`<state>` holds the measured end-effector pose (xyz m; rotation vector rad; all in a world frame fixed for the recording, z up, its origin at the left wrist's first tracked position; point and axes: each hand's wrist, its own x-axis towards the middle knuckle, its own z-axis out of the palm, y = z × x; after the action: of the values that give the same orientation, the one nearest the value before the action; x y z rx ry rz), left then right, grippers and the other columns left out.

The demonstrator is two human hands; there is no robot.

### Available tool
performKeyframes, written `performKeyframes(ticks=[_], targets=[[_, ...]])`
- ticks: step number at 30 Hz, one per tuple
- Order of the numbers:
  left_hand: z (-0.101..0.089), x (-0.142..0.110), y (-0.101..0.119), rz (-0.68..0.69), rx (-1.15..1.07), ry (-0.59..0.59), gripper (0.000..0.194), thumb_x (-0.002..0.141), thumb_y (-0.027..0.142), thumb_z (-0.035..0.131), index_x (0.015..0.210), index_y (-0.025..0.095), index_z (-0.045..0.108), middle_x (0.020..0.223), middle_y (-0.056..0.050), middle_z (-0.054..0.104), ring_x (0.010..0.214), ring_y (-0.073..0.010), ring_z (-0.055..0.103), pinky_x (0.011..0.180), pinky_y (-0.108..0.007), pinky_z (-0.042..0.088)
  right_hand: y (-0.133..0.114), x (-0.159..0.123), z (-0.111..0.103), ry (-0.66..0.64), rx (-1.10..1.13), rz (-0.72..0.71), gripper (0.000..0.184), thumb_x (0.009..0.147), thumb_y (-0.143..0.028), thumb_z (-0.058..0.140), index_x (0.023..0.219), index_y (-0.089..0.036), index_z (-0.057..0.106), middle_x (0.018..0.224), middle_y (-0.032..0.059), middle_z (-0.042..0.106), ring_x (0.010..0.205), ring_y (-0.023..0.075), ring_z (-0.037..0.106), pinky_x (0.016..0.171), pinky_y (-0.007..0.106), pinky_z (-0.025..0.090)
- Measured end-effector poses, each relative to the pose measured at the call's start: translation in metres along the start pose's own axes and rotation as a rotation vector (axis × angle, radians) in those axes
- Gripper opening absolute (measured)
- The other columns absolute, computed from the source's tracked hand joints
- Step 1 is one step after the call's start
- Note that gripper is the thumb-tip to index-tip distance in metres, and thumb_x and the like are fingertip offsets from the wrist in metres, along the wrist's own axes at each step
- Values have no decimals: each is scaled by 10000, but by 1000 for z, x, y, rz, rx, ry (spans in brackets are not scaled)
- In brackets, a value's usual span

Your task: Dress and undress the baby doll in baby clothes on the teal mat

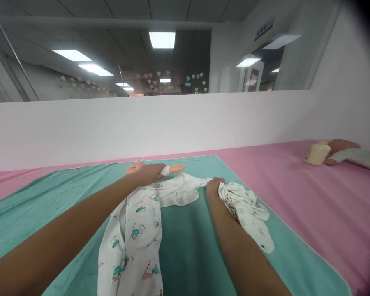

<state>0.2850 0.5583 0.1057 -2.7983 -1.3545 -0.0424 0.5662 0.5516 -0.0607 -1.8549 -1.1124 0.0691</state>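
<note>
white-sleeved plastic doll arm [176, 168] clasped by curled left hand [156, 172], white printed garment [180, 190] gripped by closed right hand [215, 185], cream bottle [317, 153] with contents hidden

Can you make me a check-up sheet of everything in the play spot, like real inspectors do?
Surface: green sheet, wrinkled, over a pink sheet.
Job's things: doll with one arm showing; printed white clothing below its head; white top spread beside it.
Clutter: crumpled printed cloth by the right forearm; pale bottle and an unclear brown-and-white bundle at far right.
Grippers: bare hands. Left hand is at the doll's sleeve, grip unclear; right hand is closed on the white top's end.
Cables: nothing seen.
Surroundings: white wall, with windows above showing lit ceiling lights and heart-shaped decorations.
</note>
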Motion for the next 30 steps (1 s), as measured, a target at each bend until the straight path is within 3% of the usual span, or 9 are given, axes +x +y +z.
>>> performKeyframes(ticks=[4,8,11,13,15,19,22,26,30], targets=[[19,6,14,1,24,27,336,829,463,422,1026,213,531,979,-67,617,825,-218,573,673,-293,397,-12,-5,0,111,14,112,361,893,-329,254,928,-123,548,894,123,570,797,217,541,715,351,403],[39,6,30,36,20,28,329,830,390,438,1089,217,544,1089,-76,591,933,-231,555,735,-312,404,-26,-10,-9,86,45,-10,306,841,-323,323,820,-128,559,908,142,553,825,237,512,757,365,385],[40,-15,24,-12,-54,113,360,874,389,340,1139,234,527,1149,-56,575,1005,-228,534,772,-318,405,-46,-25,-15,57,66,-175,245,836,-288,373,846,-140,569,1021,148,538,984,251,463,882,389,335],[40,-39,11,-108,-172,240,384,883,433,298,1130,254,532,1170,-31,571,1037,-226,522,793,-321,409,-68,-48,-13,-29,151,-363,210,840,-263,402,899,-163,576,1084,119,533,1058,232,435,943,376,305],[44,-67,-5,-222,-304,388,395,873,474,303,1097,256,546,1161,-19,574,1054,-224,514,828,-328,410,-94,-77,-6,-206,368,-559,226,861,-271,399,988,-182,562,1099,94,530,1061,205,449,950,358,323],[66,-115,-31,-486,-618,583,462,828,527,379,1106,187,522,1135,-67,570,1048,-229,522,878,-341,411,-132,-125,13,-562,682,-447,365,832,-417,481,1142,-224,485,1133,57,501,1050,178,474,897,321,388],[78,-137,-42,-572,-837,517,534,795,567,417,1147,172,489,1165,-90,549,1082,-243,501,909,-362,398,-137,-131,21,-682,712,-317,498,767,-466,559,1186,-220,451,1131,60,476,1070,185,452,914,329,371],[73,-152,-55,-425,-966,247,587,735,564,526,1200,217,436,1235,-82,474,1122,-243,451,878,-336,404,-133,-121,21,-770,711,-229,527,701,-485,623,1120,-204,472,1036,42,488,987,171,461,872,309,372],[65,-157,-62,-335,-902,131,530,682,560,582,1050,190,485,933,-31,517,822,-188,500,658,-273,404,-139,-121,12,-785,605,-295,372,676,-494,639,847,-195,500,793,-21,466,738,126,429,688,258,366]])
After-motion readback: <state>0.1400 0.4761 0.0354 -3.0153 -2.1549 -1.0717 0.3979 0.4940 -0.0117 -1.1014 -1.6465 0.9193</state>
